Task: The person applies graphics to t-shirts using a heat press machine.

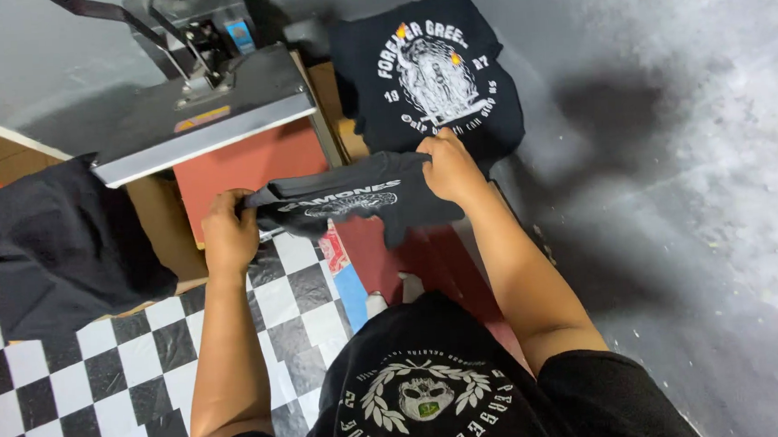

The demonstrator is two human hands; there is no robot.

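I hold a folded black T-shirt [353,202] with a white print up between both hands, just in front of a heat press. My left hand [229,230] grips its left edge. My right hand [451,170] grips its upper right corner. The heat press [201,109] has its grey upper plate raised and swung left over the red lower pad [247,168]. Behind my right hand, another black T-shirt [430,68] with a round white print lies spread out.
A pile of black cloth [49,242] lies at the left. A black-and-white checkered sheet [107,371] covers the surface below my left arm. Grey concrete floor [685,188] fills the right side. My own black printed shirt [431,391] shows at the bottom.
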